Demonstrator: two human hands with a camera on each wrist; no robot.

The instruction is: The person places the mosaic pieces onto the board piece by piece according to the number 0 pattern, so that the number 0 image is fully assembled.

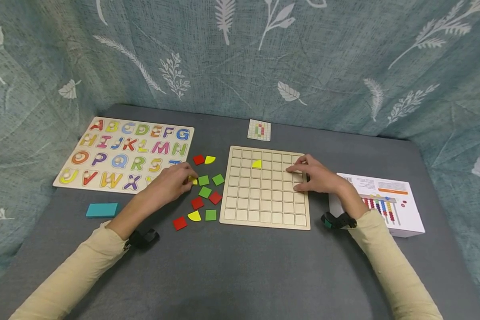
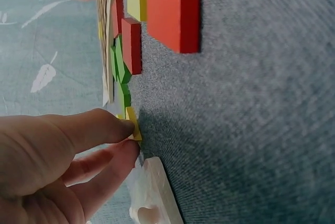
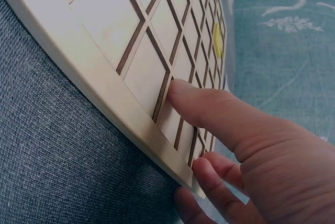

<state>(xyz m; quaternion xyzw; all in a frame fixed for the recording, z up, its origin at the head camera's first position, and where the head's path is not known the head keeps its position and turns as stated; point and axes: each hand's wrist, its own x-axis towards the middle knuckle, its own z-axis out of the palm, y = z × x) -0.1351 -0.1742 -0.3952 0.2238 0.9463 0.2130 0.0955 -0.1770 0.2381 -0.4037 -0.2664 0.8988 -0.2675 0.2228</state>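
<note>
Between thumb and fingertips, my left hand point(image 1: 171, 181) pinches a yellow quarter-circle tile point(image 2: 134, 124), low over the table beside the loose tiles. Its fingers cover part of the tile in the head view. A wooden grid board point(image 1: 265, 226) lies at the centre, with one yellow quarter-circle tile point(image 1: 257, 164) in an upper cell. On the board's right side rests my right hand point(image 1: 321, 177); in the right wrist view its thumb point(image 3: 201, 106) touches the grid and its other fingers are at the rim. It holds no tile.
Red tiles point(image 1: 180, 223), green tiles point(image 1: 210, 215) and yellow tiles point(image 1: 194, 216) lie left of the board. An alphabet puzzle point(image 1: 78, 170) and a teal block point(image 1: 102, 210) are farther left. A pattern card point(image 1: 253, 133) lies behind; a white box point(image 1: 410, 213) stands right.
</note>
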